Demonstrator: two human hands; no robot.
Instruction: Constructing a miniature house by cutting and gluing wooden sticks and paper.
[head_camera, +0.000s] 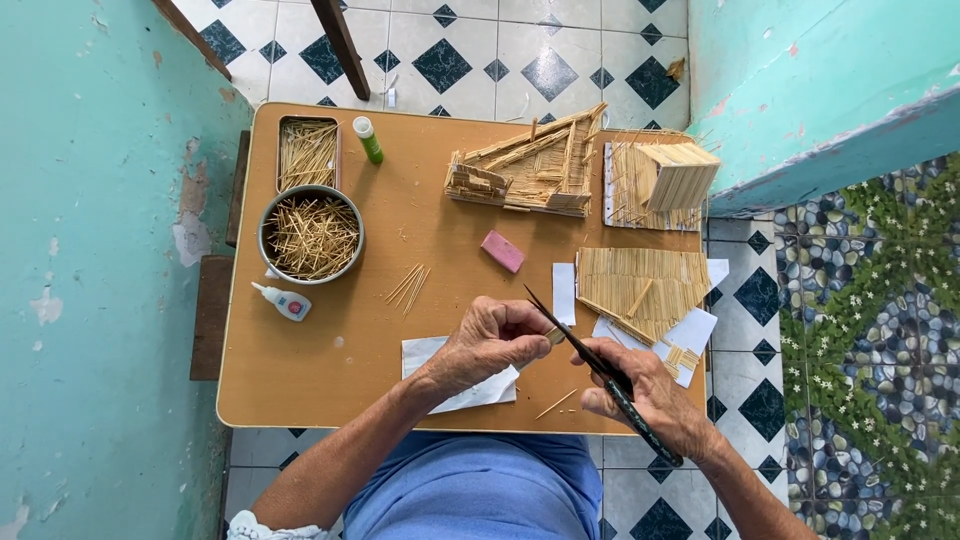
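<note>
the left hand (497, 345) sits near the front middle of the wooden table (330, 385), fingers curled in tight around a small pale piece (553, 336) pinched at the fingertips; what the piece is cannot be told at this size. the heel of this hand rests over a sheet of white paper (432, 355) that reaches almost to the table's front edge. the right hand (650, 395) is just beside it, at the front right corner, with the wrist hanging past the edge. its fingers are closed around a pair of long dark scissors (600, 365), whose thin tip points up and left, crossing right by the pinched piece.

a single loose stick (555, 404) lies between the two hands, close to the front edge. a small bundle of sticks (407, 285) lies in the open middle of the table, with bare wood all round it. a pink eraser (502, 251) lies further back. on the left side stand a round tin of sticks (311, 236), a rectangular tray of sticks (308, 153) at the back corner, a white glue bottle (284, 301) and a green-bodied tube (367, 139). along the back edge stands a stick house frame (530, 165), and a flat stick panel (640, 285) lies on paper at the right edge, overhanging slightly. the widest free room is the left front quarter of the table.
</note>
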